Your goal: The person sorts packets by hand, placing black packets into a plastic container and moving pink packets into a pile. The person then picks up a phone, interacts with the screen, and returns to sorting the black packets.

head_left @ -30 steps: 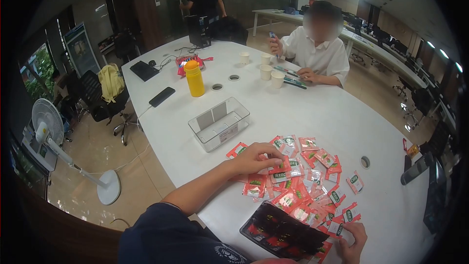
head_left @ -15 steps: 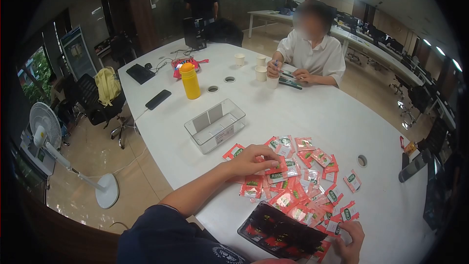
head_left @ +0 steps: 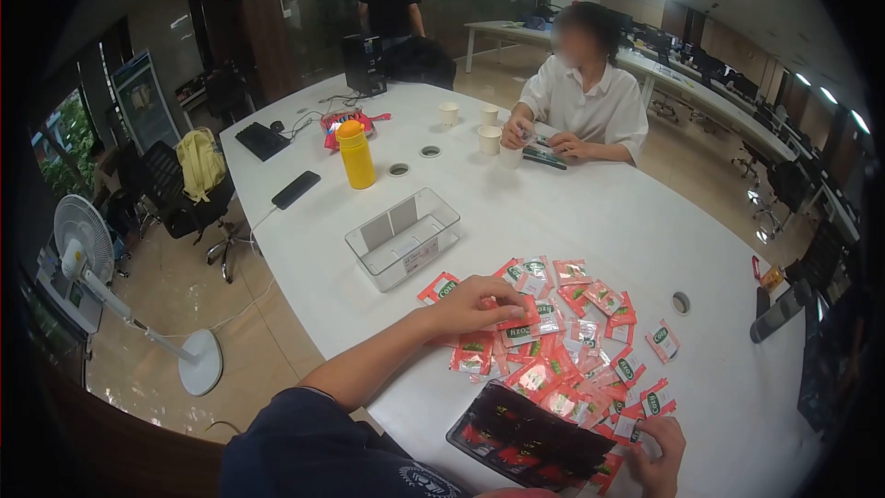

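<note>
My left hand (head_left: 479, 304) reaches over a spread pile of small red-and-white sachets (head_left: 562, 373) printed "Cozy". Its thumb and fingers are closed on a red sachet (head_left: 522, 315) above the others. My right hand (head_left: 659, 455) lies at the near right edge of the pile, thumb and index finger apart, with a fingertip against another sachet (head_left: 626, 430). Between me and the pile, a black tray (head_left: 470, 450) holds several dark, shiny packets (head_left: 530, 429). Past my left hand stands a clear plastic box (head_left: 406, 240) with nothing in it.
Farther along the white table (head_left: 553, 212) stand a yellow bottle (head_left: 356, 157), a phone (head_left: 296, 189), a red snack bag (head_left: 343, 132) and paper cups (head_left: 489, 138). A person in white (head_left: 590, 106) sits across, hands near the cups. A fan (head_left: 88, 240) stands left.
The view has shifted very slightly. Both my hands stay almost where they were, the left with the same sachet. Across the table, the seated person's hand near the cup has moved a little.
</note>
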`<control>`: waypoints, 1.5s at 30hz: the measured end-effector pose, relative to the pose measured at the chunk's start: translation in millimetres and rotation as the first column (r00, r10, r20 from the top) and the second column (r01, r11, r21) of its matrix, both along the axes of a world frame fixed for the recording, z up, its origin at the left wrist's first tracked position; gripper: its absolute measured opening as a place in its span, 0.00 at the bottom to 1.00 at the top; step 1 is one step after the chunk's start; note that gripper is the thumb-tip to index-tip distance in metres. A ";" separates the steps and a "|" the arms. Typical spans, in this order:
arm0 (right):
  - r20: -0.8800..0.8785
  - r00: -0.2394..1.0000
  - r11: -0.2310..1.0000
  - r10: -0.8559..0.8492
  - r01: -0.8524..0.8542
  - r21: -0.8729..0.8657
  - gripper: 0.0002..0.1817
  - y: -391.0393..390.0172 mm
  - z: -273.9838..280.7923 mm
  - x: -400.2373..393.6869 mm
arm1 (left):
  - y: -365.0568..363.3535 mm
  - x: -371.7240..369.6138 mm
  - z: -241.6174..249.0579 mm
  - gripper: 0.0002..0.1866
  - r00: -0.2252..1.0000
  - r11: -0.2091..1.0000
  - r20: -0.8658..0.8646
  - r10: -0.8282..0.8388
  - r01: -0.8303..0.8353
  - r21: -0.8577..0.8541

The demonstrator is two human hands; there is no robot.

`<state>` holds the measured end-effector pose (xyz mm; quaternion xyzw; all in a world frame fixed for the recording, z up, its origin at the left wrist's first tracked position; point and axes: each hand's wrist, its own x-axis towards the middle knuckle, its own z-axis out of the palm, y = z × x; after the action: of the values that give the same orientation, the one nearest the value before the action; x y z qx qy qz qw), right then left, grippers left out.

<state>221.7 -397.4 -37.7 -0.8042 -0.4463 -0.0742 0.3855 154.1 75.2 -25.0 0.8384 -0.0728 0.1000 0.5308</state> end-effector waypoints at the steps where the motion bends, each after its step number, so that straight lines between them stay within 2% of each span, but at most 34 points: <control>1: 0.005 1.000 1.000 0.000 0.000 -0.004 0.13 -0.3 -1.0 0.2 | 0.2 -0.2 -0.5 0.16 1.000 1.000 0.003 0.000 0.000 0.002; 16: -0.007 0.999 0.999 0.031 -0.031 -0.018 0.14 -1.0 -2.5 2.1 | -1.2 0.0 0.8 0.14 1.000 0.998 0.019 -0.007 0.005 0.062; 44: -0.021 0.999 1.000 0.028 -0.028 -0.005 0.15 1.6 -2.0 0.2 | -1.8 -0.4 1.2 0.13 0.999 0.998 -0.004 -0.031 0.032 0.047; 45: -0.022 0.997 0.997 0.068 -0.069 -0.046 0.23 -5.1 -8.7 4.1 | 0.9 0.4 -0.5 0.15 0.999 0.997 -0.025 -0.045 0.046 0.063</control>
<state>225.8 -402.5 -46.4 -0.7980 -0.4713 -0.0424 0.3733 154.5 76.0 -25.5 0.8541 -0.0886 0.0755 0.5069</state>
